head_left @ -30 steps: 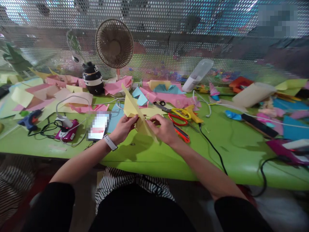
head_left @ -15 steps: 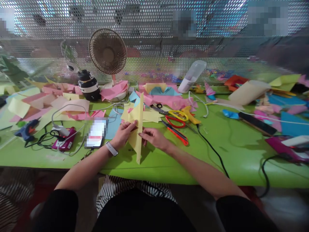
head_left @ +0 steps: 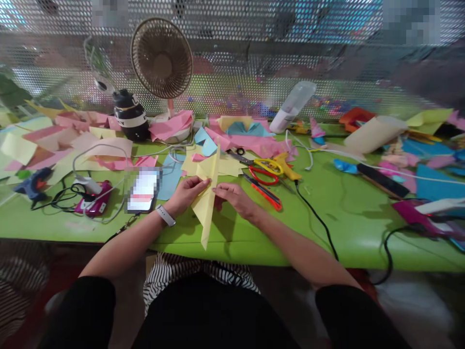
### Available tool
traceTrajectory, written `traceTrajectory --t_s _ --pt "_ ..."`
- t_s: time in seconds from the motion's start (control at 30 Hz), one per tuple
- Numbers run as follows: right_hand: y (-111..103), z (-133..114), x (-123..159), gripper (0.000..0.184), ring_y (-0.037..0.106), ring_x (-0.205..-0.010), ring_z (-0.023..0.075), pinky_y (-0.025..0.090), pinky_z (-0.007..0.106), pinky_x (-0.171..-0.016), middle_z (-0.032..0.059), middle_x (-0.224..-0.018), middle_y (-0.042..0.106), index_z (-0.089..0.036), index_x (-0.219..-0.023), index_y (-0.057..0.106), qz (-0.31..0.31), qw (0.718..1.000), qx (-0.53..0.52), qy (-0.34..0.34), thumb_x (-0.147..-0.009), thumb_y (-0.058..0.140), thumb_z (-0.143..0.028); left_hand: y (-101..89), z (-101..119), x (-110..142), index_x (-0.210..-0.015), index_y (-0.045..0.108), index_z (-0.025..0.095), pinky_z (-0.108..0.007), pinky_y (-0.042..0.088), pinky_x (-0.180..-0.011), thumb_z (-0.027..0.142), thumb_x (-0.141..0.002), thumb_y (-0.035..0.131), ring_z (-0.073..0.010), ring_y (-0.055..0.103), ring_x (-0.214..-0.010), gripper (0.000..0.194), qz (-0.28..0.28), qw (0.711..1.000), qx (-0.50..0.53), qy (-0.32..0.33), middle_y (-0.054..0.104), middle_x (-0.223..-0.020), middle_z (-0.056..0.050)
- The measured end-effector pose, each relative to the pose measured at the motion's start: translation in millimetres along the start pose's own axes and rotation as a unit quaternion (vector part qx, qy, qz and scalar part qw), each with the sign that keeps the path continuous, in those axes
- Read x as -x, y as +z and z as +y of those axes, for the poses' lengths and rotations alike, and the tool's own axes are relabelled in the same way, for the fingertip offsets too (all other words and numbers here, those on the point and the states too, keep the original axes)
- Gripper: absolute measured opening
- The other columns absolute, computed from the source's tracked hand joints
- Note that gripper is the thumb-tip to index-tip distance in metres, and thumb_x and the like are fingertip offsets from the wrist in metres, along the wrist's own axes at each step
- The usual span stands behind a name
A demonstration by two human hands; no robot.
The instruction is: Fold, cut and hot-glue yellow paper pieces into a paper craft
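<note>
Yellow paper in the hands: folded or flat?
Folded: the yellow paper, held by the left hand and right hand, shows a long narrow band with a wider panel angling off it.

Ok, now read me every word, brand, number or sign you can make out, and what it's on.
"L": white patch on the rounded black bottle.
"Y": the bottle's white band; its neighbouring letters are too blurred to read.
Lit rectangular smartphone: screen pixelated, unreadable.
Folded yellow paper being held: no text visible.

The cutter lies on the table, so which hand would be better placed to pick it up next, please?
Probably the right hand: it is nearer the cutter, though it holds the paper. The left hand, farther off, holds the paper too.
</note>
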State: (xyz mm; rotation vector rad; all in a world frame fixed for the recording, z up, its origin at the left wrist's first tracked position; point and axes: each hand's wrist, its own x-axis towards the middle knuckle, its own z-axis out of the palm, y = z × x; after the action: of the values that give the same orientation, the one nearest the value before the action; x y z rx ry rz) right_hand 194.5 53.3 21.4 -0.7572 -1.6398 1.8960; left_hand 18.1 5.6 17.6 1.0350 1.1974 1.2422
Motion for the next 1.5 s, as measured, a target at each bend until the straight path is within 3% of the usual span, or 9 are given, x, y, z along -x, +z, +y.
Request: traceTrajectory --t_s 0.23,0.43,0.57,0.7,0.9,1.0,1.1,1.23,1.5 --pt "-16.4 1.8 -7.1 0.041 0.053 -0.044 0.0081 0.045 0.021 -0.043 -0.0035 -0.055 0.063 -0.018 -0.068 0.063 0.131 0.990 -0.060 0.006 -0.060 0.088 -0.050 -8.3 16.5 -3.2 -0.068 0.062 0.016 -0.023 0.028 -0.050 0.056 -0.073 0.077 -0.0076 0.039 -0.056 0.044 -0.146 0.985 -0.095 0.005 0.052 -0.063 0.002" --pt "-30.3 7.9 19.3 0.037 0.057 -0.044 0.0102 0.050 0.022 -0.044 -0.0016 -0.055 0.066 -0.018 -0.071 0.066 0.148 0.984 -0.068 0.076 -0.058 0.090 -0.041 -16.2 30.2 -13.7 -0.058 0.065 0.020 -0.025 0.032 -0.048 0.044 -0.071 0.082 -0.0101 0.041 -0.048 0.033 -0.267 0.940 -0.211 -0.029 0.052 -0.054 0.000" --pt "-27.1 22.5 41.4 0.031 0.068 -0.052 0.0154 0.060 0.029 -0.057 0.0052 -0.069 0.075 -0.018 -0.078 0.068 0.222 0.966 -0.103 0.081 -0.066 0.086 -0.040 -14.6 37.8 -21.5 -0.091 0.075 0.020 -0.035 0.050 -0.078 0.047 -0.073 0.078 -0.0233 0.066 -0.081 0.032 -0.168 0.903 -0.374 0.126 0.073 -0.087 -0.007" --pt "-9.7 31.4 61.3 0.020 0.076 -0.076 0.0192 0.064 0.032 -0.072 0.0098 -0.095 0.080 -0.019 -0.084 0.069 0.213 0.960 -0.157 0.090 -0.078 0.075 -0.036 -3.2 26.8 -3.1 -0.141 0.053 0.016 -0.052 0.018 -0.120 0.055 -0.094 0.052 -0.0340 0.034 -0.147 0.062 -0.094 0.814 -0.526 0.227 0.047 -0.154 -0.016" --pt "4.0 10.0 101.6 0.028 0.074 -0.063 0.0172 0.057 0.026 -0.055 0.0096 -0.090 0.080 -0.016 -0.100 0.071 0.033 0.976 -0.057 0.208 -0.083 0.069 -0.039 7.9 -26.9 39.0 -0.148 0.046 0.018 -0.056 0.003 -0.124 0.073 -0.091 0.043 -0.0375 0.030 -0.150 0.079 -0.105 0.799 -0.554 0.208 0.045 -0.156 -0.018" --pt "1.9 -6.2 98.0 0.033 0.076 -0.080 0.0205 0.062 0.035 -0.074 0.0091 -0.098 0.079 -0.018 -0.107 0.073 -0.002 0.988 0.141 0.066 -0.091 0.061 -0.044 5.7 -38.3 46.1 -0.150 0.044 0.015 -0.056 0.000 -0.124 0.073 -0.092 0.041 -0.0377 0.033 -0.149 0.082 -0.105 0.794 -0.562 0.204 0.044 -0.155 -0.021" --pt "0.0 -7.4 69.8 0.041 0.063 -0.126 0.0269 0.049 0.048 -0.108 0.0104 -0.135 0.067 -0.022 -0.131 0.066 0.020 0.902 0.413 -0.128 -0.098 0.052 -0.043 4.2 -40.2 49.1 -0.152 0.039 0.017 -0.057 0.000 -0.124 0.070 -0.092 0.045 -0.0367 0.033 -0.149 0.080 -0.106 0.787 -0.574 0.200 0.042 -0.157 -0.020" --pt "-2.2 16.6 37.6 0.063 0.039 -0.148 0.0288 0.029 0.053 -0.123 0.0155 -0.155 0.046 -0.012 -0.149 0.048 -0.053 0.751 0.640 -0.153 -0.102 0.039 -0.054 4.9 -42.0 54.1 -0.155 0.033 0.018 -0.056 0.004 -0.125 0.070 -0.092 0.047 -0.0350 0.028 -0.152 0.083 -0.108 0.778 -0.590 0.188 0.035 -0.161 -0.019" --pt "-9.1 39.8 44.8 0.080 0.037 -0.149 0.0285 0.022 0.057 -0.125 0.0182 -0.157 0.040 -0.009 -0.154 0.038 -0.083 0.721 0.670 -0.154 -0.101 0.018 -0.065 3.7 -46.4 57.0 -0.155 0.029 0.007 -0.050 0.007 -0.125 0.070 -0.095 0.038 -0.0346 0.022 -0.154 0.088 -0.119 0.770 -0.595 0.199 0.029 -0.162 -0.025"
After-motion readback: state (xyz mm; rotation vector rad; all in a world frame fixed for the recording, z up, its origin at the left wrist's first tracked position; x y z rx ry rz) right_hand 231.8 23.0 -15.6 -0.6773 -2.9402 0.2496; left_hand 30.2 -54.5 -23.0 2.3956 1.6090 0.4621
